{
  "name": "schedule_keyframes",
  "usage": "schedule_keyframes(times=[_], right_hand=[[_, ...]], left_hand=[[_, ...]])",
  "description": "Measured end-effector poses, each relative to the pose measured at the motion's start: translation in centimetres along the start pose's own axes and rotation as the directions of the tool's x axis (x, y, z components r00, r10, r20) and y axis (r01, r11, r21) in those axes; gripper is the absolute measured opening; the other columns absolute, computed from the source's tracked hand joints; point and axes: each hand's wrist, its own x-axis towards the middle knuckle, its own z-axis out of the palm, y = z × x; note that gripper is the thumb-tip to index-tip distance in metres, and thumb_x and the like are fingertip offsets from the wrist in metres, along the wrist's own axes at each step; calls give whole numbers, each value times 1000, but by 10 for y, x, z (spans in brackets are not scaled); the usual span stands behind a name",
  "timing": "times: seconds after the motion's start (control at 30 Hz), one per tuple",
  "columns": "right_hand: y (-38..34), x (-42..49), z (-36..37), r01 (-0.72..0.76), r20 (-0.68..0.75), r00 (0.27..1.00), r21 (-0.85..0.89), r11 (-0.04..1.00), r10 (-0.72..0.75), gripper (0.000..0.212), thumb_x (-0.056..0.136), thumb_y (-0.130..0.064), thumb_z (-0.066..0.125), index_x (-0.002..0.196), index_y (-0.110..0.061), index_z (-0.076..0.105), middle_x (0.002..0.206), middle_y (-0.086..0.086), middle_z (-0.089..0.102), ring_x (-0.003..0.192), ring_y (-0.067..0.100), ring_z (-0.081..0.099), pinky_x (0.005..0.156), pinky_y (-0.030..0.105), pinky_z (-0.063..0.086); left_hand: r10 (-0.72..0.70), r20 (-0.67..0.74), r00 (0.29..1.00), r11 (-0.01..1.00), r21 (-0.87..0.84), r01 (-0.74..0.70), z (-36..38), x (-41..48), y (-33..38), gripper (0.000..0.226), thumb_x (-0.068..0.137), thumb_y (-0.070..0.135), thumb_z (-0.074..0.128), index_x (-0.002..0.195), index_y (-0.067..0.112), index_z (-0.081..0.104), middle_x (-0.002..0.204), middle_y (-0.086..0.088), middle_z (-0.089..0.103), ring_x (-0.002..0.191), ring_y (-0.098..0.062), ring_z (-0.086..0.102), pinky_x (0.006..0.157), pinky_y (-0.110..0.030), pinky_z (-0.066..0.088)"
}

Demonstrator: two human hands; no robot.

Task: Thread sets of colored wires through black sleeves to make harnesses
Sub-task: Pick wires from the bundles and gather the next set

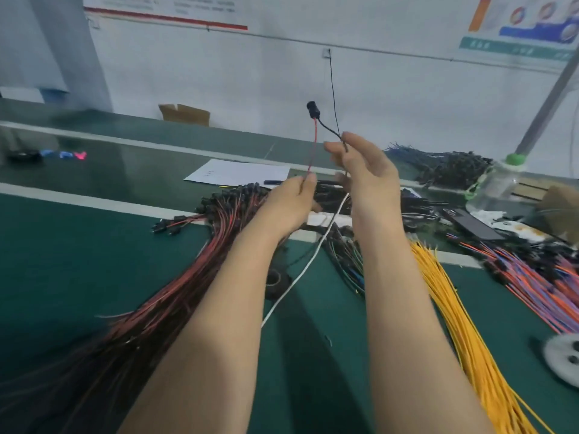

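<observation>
Head view: left fingers (309,180) pinch red wire (314,145), right fingers (333,149) black wire (328,128).

On the table (62,245) — tape roll (275,292) between left bundle (156,308) and right bundle (463,324), paper (241,172) behind

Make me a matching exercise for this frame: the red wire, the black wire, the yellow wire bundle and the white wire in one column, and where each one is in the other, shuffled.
Things:
1. red wire
2. black wire
3. yellow wire bundle
4. white wire

Places:
A. pinched by the right hand
B. lying on the table, to the right
C. pinched by the left hand
D. slanting down toward the viewer, below the right hand

Pairs: 1-C, 2-A, 3-B, 4-D
</observation>
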Motion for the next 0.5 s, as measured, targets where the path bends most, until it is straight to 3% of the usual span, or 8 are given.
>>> schedule_keyframes(times=[0.03, 0.1, 0.17, 0.23, 0.3, 0.37, 0.43, 0.5], right_hand=[[-4, 0, -6, 8, -37, 999, 4, 1000, -8, 28, 97, 3, 40, 110, -13, 59, 90, -5, 70, 87, 3, 63, 73, 14, 49], [-12, 1, -20, 0, -100, 995, 36, 999, 3, 28, 97, 4, 39, 108, -11, 60, 90, -3, 69, 88, 7, 63, 77, 20, 52], [-22, 0, -32, -10, -130, 991, 96, 995, 22, 26, 97, 4, 40, 103, -11, 61, 85, 0, 67, 76, 10, 63, 72, 29, 53], [-38, -1, -43, 43, -144, 989, 142, 989, -22, 21, 97, 3, 45, 100, -11, 60, 79, 4, 64, 63, 10, 59, 58, 25, 49], [-57, -4, -52, 119, -119, 987, 123, 985, -104, 15, 97, -2, 50, 103, -10, 61, 88, 9, 66, 67, 12, 61, 54, 22, 48], [-76, -8, -60, 197, -65, 978, 11, 980, -196, 19, 97, -6, 51, 112, -10, 61, 107, 10, 67, 82, 12, 66, 61, 22, 52], [-89, -13, -72, 261, 25, 965, -99, 960, -260, 24, 98, -7, 50, 117, -16, 62, 112, 4, 68, 87, 6, 67, 70, 23, 55], [-98, -19, -87, 292, 102, 955, -153, 944, -279, 25, 98, -12, 49, 111, -25, 66, 103, -4, 71, 88, 5, 67, 76, 25, 56]], left_hand=[[28, 47, 999, 986, -165, -20, 10, -1, 12, 45, 104, 36, 24, 111, 5, 57, 80, -5, 67, 84, -20, 67, 76, -32, 52], [105, 48, 993, 952, -294, -86, 23, -5, 38, 43, 104, 32, 25, 101, 6, 59, 79, -7, 66, 64, -17, 65, 55, -24, 50], [171, 42, 984, 942, -301, -151, 30, -8, 68, 40, 104, 29, 27, 104, 5, 59, 91, -15, 65, 72, -24, 65, 63, -31, 55], [256, -22, 967, 956, -140, -256, 33, -8, 101, 38, 103, 26, 30, 102, 5, 62, 99, -19, 66, 89, -30, 64, 82, -40, 54], [347, -106, 932, 937, 81, -340, 30, -13, 131, 39, 103, 28, 30, 102, 12, 65, 105, -11, 68, 98, -26, 63, 88, -34, 50], [417, -141, 898, 904, 167, -394, 28, -17, 152, 42, 104, 29, 27, 111, 12, 65, 109, -7, 67, 101, -21, 61, 89, -30, 46], [398, -142, 906, 917, 36, -397, 27, -23, 163, 43, 104, 28, 25, 113, 6, 61, 108, -8, 65, 101, -21, 61, 89, -29, 48], [340, -120, 933, 892, -273, -360, 26, -29, 165, 41, 105, 26, 25, 98, 7, 60, 87, -5, 64, 84, -18, 65, 76, -27, 54]])
